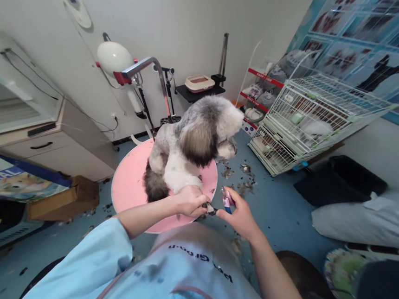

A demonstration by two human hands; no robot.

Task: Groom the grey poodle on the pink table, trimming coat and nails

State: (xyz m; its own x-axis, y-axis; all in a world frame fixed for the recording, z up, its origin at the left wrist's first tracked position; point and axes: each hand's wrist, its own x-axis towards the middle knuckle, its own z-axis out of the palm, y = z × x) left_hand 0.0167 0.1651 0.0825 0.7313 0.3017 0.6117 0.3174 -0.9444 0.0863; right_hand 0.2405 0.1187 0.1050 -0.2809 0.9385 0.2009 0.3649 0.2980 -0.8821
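Note:
A grey and white dog [185, 153] with dark-tipped ears sits on a round pink grooming table [127, 180], its head turned to the right. My left hand [192, 201] is closed around one of its front legs, and the dark paw [210, 209] pokes out past my fingers. Just right of the paw, my right hand [241, 213] grips a nail clipper [227, 201] with pink and blue handles, its metal head pointing up. The thumb of that hand reaches to the paw's tip; whether it touches is hard to tell.
A metal grooming arm [157, 69] and a white dryer [115, 58] stand behind the table. Wire cages [292, 125] and a shelf rack are at the right. Cut fur [246, 177] litters the blue floor. A cabinet [81, 144] stands left.

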